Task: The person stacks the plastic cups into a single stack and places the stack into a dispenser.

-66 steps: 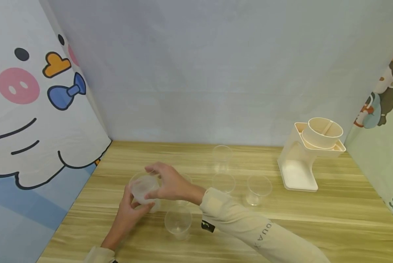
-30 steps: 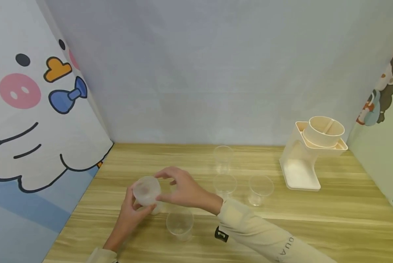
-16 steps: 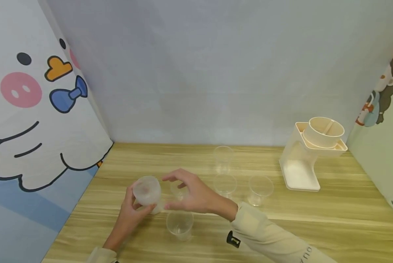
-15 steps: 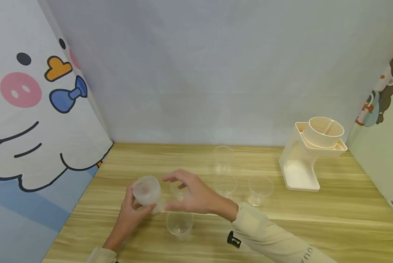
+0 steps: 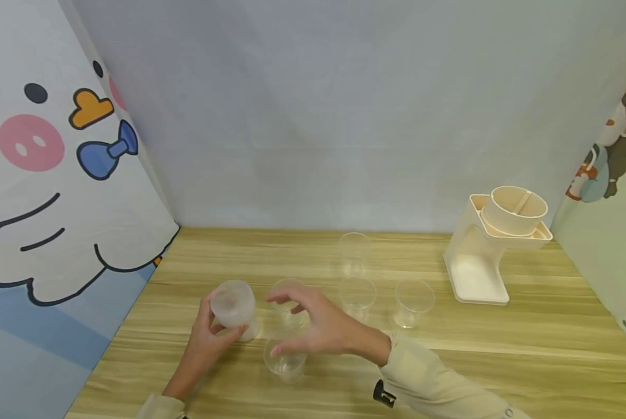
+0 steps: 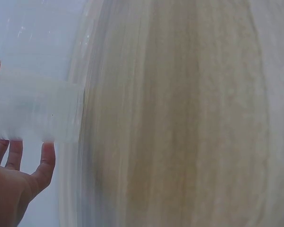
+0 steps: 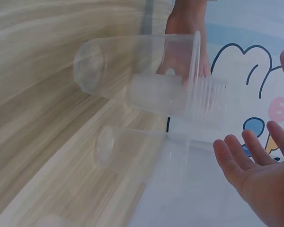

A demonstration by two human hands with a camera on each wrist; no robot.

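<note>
In the head view my left hand holds a stack of clear plastic cups upright at the left, thumb and fingers around its side. The stacked rims show as ridges on the cup stack in the right wrist view. My right hand hovers to the right of the stack, thumb and fingers spread apart, holding nothing. Below its thumb stands one clear cup. Another clear cup stands just behind, partly covered by the fingers.
Three more clear cups stand to the right: a far cup, a middle cup and a right-hand cup. A cream stand with a round funnel-like top is at the back right of the wooden table. A plain curtain hangs behind.
My right hand has let go of the cup stack and drawn back right and toward me, its fingers spreading. The left hand keeps hold of the stack in nearly the same place.
</note>
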